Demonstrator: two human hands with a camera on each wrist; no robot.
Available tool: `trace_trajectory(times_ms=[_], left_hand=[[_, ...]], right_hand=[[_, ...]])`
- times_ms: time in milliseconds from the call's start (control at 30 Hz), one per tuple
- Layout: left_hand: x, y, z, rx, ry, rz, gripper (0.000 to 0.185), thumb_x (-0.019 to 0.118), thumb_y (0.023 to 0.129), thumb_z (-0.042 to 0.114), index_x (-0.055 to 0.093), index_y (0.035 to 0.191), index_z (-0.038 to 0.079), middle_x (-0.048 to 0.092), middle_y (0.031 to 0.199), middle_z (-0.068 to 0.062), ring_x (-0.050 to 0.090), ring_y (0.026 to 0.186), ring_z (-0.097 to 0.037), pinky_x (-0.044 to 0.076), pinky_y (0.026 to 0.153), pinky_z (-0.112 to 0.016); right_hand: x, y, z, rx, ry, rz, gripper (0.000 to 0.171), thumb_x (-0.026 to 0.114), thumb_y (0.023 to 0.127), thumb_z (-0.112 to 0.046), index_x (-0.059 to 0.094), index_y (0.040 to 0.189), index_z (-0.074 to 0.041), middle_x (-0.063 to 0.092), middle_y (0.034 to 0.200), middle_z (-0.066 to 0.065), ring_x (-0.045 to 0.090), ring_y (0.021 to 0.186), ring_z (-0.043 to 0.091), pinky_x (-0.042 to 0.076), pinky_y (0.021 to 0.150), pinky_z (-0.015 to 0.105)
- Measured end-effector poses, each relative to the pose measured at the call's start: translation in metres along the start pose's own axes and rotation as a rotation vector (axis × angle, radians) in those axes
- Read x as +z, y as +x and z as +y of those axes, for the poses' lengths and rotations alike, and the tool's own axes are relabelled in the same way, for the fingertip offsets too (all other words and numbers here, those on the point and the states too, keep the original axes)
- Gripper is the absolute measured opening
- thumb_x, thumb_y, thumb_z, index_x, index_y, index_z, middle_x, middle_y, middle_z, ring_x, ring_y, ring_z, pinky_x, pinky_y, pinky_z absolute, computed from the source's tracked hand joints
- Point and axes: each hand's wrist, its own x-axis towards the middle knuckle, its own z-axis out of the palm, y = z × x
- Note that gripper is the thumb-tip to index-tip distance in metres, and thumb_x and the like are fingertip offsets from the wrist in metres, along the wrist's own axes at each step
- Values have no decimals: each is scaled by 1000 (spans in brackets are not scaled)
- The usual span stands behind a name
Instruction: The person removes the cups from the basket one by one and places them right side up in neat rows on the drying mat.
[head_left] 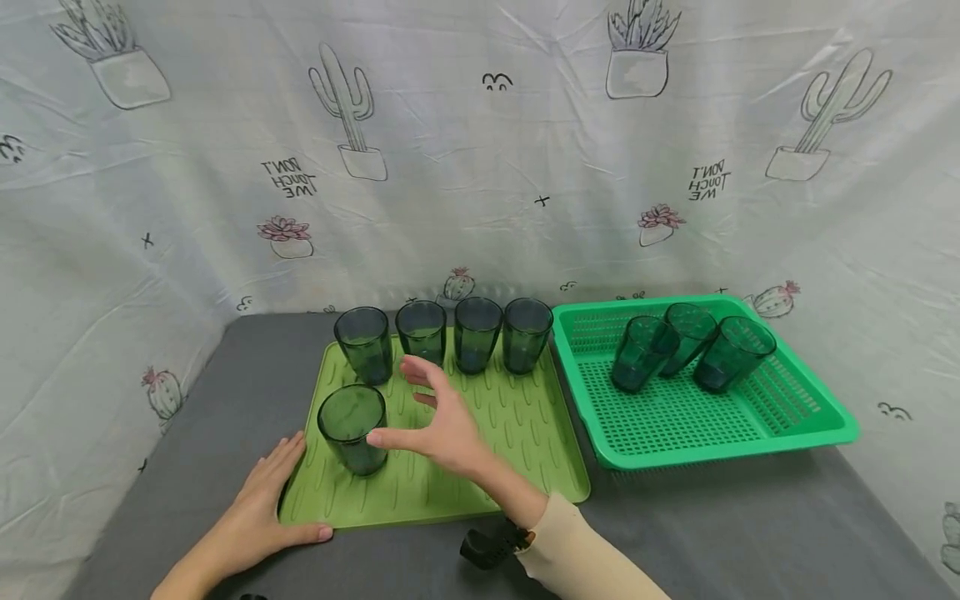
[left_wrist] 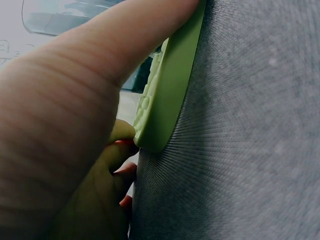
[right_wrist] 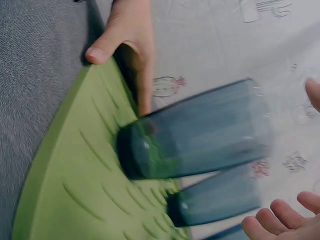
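Front glass (head_left: 351,427) stands upright on the green tray (head_left: 525,417), front-left, alone ahead of a back row of four glasses (head_left: 446,333). Right hand (head_left: 438,421) just beside it, fingers spread and relaxed, holding nothing; thumb tip at the glass wall. Left hand (head_left: 258,508) lies flat, pressing the tray's near-left corner on the desk (head_left: 712,533). Best keep the tray pinned and the fingers clear of the rim. Three more glasses lean in the basket (head_left: 810,408).

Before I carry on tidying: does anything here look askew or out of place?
Yes. The three glasses in the green basket lean against one another, tilted, while the five on the light green tray stand upright. Nothing looks spilled or broken.
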Motion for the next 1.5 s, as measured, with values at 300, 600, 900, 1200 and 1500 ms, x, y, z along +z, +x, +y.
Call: trace_trajectory(times_ms=[300,600,900,1200,1500], left_hand=[[-1,3,-1,-13,10,-14,121,84,72,52,15,157,1,13,159,-25,4,145,-45,-6,114,-58],[-1,1,-3,-18,-1,-9,121,86,72,47,14,158,2,13,158,-27,3,144,-47,-5,110,-65],[1,-1,-3,7,12,-1,120,85,73,47,14,157,0,13,158,-27,3,144,-47,-5,111,-63],[5,-3,-3,8,-5,9,118,85,73,49,17,157,1,15,158,-26,5,144,-47,-4,113,-61],[6,-6,-2,17,2,31,117,84,71,52,22,155,-1,19,158,-25,8,143,-48,-2,114,-59]], right_hand=[[-49,-19,-34,-123,-51,155,67,77,88,-25,44,145,-14,48,141,3,45,129,18,41,104,44],[-133,-59,-64,-188,-236,390,46,72,90,-5,55,132,-1,56,129,8,53,121,20,46,99,38],[-241,-107,-66,-54,-487,659,51,75,88,-7,56,135,-4,55,129,3,55,114,12,47,92,21],[-333,-133,-60,303,-600,760,75,72,90,-37,33,154,-29,25,157,8,36,135,38,44,94,25],[-367,-149,-44,339,-715,659,94,74,88,-40,16,160,-21,7,162,11,18,143,43,26,108,61]])
